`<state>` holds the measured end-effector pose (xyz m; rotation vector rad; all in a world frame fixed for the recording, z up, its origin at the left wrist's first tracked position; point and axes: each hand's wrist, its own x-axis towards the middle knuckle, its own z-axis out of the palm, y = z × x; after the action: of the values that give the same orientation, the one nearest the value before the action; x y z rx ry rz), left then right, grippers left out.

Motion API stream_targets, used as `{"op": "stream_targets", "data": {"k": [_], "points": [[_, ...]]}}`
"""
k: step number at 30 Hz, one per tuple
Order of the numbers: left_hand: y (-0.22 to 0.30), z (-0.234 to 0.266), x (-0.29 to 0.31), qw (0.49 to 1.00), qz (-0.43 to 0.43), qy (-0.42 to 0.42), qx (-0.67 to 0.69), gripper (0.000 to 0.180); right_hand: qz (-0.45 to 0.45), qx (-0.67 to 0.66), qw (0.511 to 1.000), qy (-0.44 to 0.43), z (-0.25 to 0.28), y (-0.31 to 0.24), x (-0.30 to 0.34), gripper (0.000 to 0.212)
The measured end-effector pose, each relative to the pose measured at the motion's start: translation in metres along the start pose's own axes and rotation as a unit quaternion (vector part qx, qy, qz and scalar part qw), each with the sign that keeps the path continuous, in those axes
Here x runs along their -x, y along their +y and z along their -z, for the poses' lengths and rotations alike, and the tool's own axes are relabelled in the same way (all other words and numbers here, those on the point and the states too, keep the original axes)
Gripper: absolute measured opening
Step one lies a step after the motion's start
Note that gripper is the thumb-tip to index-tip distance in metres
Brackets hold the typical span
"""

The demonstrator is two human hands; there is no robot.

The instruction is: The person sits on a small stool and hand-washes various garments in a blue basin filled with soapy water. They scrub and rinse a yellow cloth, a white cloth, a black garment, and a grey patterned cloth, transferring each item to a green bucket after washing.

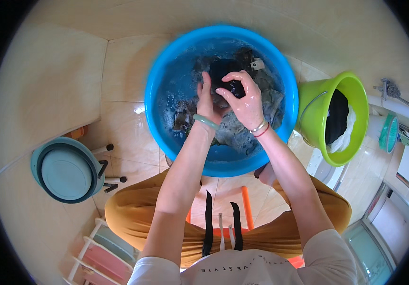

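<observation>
My left hand (208,100), with a green bangle at its wrist, is over the water with its thumb straight up along a wet black cloth (233,87). Its other fingers are partly hidden beneath the cloth. From the other side, my right hand (248,99) curls its thumb and forefinger round the same cloth; its wrist wears a light bangle and a red cord. What garment the cloth belongs to I cannot tell. Both hands are wet. Below them, grey and dark clothes (240,130) lie soaking in a round blue basin (151,102), with some foam on the water.
Right of the basin, a green bucket (307,114) holds black and white cloth. A folding blue-grey tub (67,176) is at the left by the wall. A pink and white rack (102,254) stands lower left. My knees flank the basin above an orange stool (247,209).
</observation>
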<state>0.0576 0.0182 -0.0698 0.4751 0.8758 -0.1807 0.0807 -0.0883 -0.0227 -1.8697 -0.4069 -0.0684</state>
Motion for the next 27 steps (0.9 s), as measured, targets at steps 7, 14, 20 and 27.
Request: {"op": "stream_targets", "data": {"k": [7, 14, 20, 27], "points": [[0.028, -0.014, 0.045, 0.971, 0.037, -0.217, 0.088, 0.037, 0.068, -0.086, 0.991, -0.073, 0.028, -0.079, 0.008, 0.024], [0.004, -0.028, 0.068, 0.995, 0.012, -0.085, 0.040, 0.025, -0.224, -0.323, 0.909, 0.140, 0.034, -0.041, 0.006, 0.043], [0.016, -0.038, 0.108, 0.989, -0.058, -0.084, -0.103, 0.028, -0.378, -0.539, 0.752, 0.033, 0.039, -0.067, 0.016, 0.056], [0.035, -0.053, 0.094, 0.742, -0.225, -0.118, -0.620, 0.064, -0.407, -0.550, 0.729, 0.005, 0.047, -0.083, 0.017, 0.035]]}}
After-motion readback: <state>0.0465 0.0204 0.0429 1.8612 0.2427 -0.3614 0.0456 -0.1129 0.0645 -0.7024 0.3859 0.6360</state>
